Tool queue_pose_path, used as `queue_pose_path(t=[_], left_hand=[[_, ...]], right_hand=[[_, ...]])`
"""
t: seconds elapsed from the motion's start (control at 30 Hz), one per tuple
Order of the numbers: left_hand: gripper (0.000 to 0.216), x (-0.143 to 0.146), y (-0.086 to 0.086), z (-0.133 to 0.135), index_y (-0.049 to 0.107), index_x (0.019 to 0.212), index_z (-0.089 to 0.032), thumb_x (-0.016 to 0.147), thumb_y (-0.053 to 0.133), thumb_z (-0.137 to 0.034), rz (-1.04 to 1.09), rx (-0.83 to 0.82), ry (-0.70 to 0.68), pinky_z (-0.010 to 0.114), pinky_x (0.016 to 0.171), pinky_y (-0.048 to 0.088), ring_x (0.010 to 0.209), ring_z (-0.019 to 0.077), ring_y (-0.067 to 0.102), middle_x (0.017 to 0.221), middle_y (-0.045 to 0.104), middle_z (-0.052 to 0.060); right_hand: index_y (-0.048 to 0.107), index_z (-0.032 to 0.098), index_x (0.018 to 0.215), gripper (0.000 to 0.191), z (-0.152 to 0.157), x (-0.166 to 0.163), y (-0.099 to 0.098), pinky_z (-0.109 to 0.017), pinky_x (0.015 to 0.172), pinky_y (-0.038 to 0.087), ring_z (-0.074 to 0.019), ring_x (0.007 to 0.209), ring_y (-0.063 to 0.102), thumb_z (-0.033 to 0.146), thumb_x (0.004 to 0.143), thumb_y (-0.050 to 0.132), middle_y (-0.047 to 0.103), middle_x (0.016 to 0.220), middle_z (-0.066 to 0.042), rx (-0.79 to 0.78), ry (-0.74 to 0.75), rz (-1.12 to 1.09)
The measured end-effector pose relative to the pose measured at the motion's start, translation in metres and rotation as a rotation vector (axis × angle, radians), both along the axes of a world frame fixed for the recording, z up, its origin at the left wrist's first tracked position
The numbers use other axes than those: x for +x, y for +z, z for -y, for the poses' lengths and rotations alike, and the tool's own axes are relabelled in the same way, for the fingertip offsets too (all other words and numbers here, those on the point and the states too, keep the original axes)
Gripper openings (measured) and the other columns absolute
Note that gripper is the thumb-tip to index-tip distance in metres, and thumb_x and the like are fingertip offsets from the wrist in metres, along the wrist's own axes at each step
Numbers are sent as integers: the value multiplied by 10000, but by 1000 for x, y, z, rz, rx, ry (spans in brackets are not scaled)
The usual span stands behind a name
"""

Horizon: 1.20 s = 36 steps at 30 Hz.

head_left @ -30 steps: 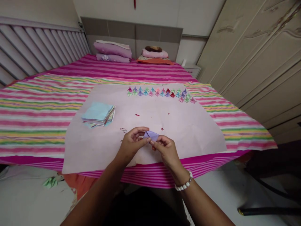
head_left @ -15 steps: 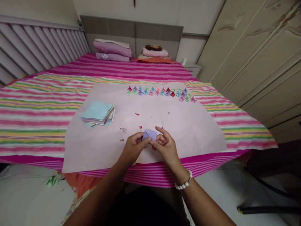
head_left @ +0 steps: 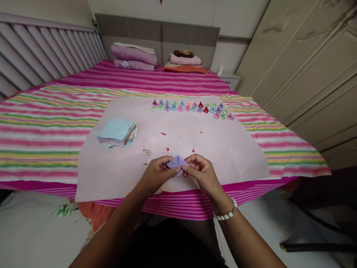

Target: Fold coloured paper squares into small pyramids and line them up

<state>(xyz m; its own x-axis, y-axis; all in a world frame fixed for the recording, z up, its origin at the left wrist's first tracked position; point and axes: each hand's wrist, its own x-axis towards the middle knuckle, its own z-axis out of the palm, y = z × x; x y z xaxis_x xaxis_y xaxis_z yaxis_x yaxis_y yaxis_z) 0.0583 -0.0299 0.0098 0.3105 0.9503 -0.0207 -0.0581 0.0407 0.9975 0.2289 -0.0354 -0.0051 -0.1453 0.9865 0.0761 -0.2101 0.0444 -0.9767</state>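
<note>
Both my hands pinch a small folded purple paper [head_left: 176, 162] just above the near edge of a large pale pink sheet [head_left: 223, 149] spread on the bed. My left hand [head_left: 156, 174] grips its left side with thumb and fingers curled. My right hand [head_left: 201, 172], with a white bead bracelet at the wrist, holds the right side, fingers closed on the fold. A stack of coloured square papers [head_left: 117, 131], light blue on top, lies to the left. A row of several small folded paper shapes [head_left: 192, 108] runs along the far part of the sheet.
The bed has a pink, yellow and green striped cover [head_left: 41, 126]. Folded pillows [head_left: 134, 57] and a stuffed toy [head_left: 183, 54] sit at the headboard. A cream wardrobe [head_left: 306, 67] stands at right. Small red scraps [head_left: 163, 133] dot the sheet. A green paper piece [head_left: 63, 211] lies on the floor.
The purple paper has turned from a flatter fold into a peaked shape. My right fingers, partly lifted half a second ago, have closed on it. Both hands shifted slightly right.
</note>
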Motion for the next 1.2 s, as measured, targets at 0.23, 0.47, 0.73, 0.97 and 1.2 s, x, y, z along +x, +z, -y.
queue_pose_path(t=[0.23,0.47,0.73,0.97,1.2], left_hand=[[185,2,7,3,737,789,-169,666,755,-305,29,-68,34,299,641,556,661,157,635,696,701,26],[188,-2,-3,1,764,848,-204,669,744,-255,111,-153,54,318,688,573,700,148,645,831,740,42],[222,-3,-1,0,772,834,-180,743,698,-369,207,-234,-26,285,720,546,795,160,657,860,740,77],[236,0,-2,2,757,816,-186,606,823,-271,21,-194,81,266,655,516,612,118,621,649,711,17],[277,6,1,4,731,808,-156,568,830,-252,32,-150,160,282,677,540,667,150,672,687,736,24]], right_hand=[[688,204,818,162,0,1,-3,-254,529,496,-125,490,610,284,709,776,656,539,32,7,-11,10],[736,230,813,97,-1,3,-6,-274,542,528,-124,516,617,278,730,751,674,634,18,72,-15,7],[741,228,763,51,0,5,-3,-246,533,506,-97,538,618,197,737,709,638,795,8,139,3,14],[742,224,772,70,3,5,1,-270,564,507,-109,581,624,192,738,690,628,819,-7,133,13,43],[653,239,1067,342,2,4,-7,-282,615,513,-118,600,620,265,737,739,650,812,9,32,-7,-104]])
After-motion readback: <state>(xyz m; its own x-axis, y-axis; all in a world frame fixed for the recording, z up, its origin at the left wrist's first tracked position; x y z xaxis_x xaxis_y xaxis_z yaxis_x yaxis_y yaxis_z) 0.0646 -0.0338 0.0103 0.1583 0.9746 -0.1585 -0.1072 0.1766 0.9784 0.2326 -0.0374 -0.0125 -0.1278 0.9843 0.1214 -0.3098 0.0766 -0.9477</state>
